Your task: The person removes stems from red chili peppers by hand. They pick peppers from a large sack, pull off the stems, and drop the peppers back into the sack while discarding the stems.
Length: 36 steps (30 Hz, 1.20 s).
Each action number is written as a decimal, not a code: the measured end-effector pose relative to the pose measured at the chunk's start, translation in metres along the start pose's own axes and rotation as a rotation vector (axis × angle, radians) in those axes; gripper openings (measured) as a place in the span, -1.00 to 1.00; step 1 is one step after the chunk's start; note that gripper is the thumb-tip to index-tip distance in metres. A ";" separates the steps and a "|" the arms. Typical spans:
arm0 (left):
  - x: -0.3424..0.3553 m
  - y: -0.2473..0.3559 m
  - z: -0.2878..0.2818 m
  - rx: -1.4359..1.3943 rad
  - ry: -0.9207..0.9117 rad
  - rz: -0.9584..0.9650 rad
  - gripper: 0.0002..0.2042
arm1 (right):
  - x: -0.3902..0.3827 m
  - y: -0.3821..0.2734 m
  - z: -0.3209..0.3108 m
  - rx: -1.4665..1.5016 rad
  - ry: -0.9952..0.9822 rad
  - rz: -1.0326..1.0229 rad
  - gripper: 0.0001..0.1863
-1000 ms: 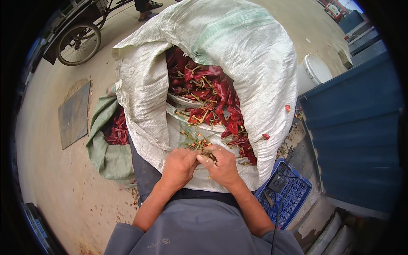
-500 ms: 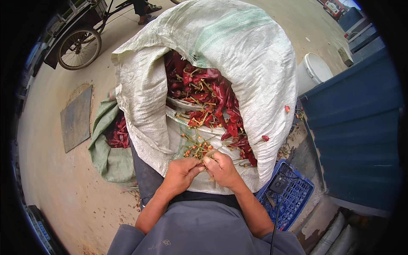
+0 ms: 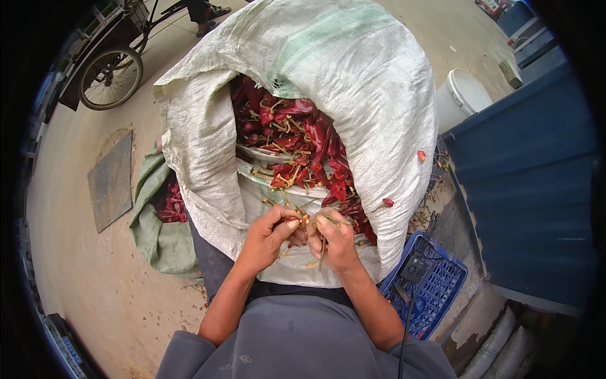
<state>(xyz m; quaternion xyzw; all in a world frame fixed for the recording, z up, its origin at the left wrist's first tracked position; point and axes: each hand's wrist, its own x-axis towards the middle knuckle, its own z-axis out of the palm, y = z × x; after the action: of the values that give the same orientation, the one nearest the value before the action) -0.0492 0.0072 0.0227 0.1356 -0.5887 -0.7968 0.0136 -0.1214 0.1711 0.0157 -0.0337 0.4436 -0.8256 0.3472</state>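
A large white woven sack [image 3: 385,95] lies open in front of me, with dried red chili peppers [image 3: 325,136] and pale stems showing in its mouth. At its near edge, my left hand [image 3: 265,237] pinches a red chili [image 3: 292,219], mostly covered by the fingers. Close beside it, my right hand [image 3: 336,240] is closed on thin greenish stems [image 3: 322,254], one pointing down and another sticking out to the right. The fingertips of both hands almost meet around a small orange-red stem end. Loose stems lie on the sack just beyond them.
Left of the big sack stands a green sack [image 3: 151,234] with more red chilies. To the right are a blue plastic crate [image 3: 442,287], a white bucket [image 3: 470,91] and a blue metal panel [image 3: 524,183]. A cart wheel [image 3: 112,77] and someone's feet appear at far left.
My hands have moved slightly up and apart, the right one farther right. The left fingers now show a red chili, and a stem points down from the right hand. The view has shifted slightly.
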 end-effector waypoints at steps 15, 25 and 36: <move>0.078 -0.007 -0.026 1.265 0.334 0.185 -0.83 | -0.001 0.016 -0.027 0.308 -0.110 0.184 -0.79; 0.054 -0.001 -0.026 0.995 0.229 0.440 -0.77 | 0.000 0.020 -0.022 0.086 -0.062 0.203 -0.78; -0.003 0.009 -0.003 0.846 0.216 0.698 -0.79 | -0.001 -0.001 0.001 -0.450 -0.100 0.133 -0.64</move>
<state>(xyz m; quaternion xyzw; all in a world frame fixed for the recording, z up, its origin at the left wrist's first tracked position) -0.0464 0.0020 0.0312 0.0074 -0.8624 -0.4208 0.2812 -0.1213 0.1716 0.0174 -0.1220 0.5999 -0.6785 0.4060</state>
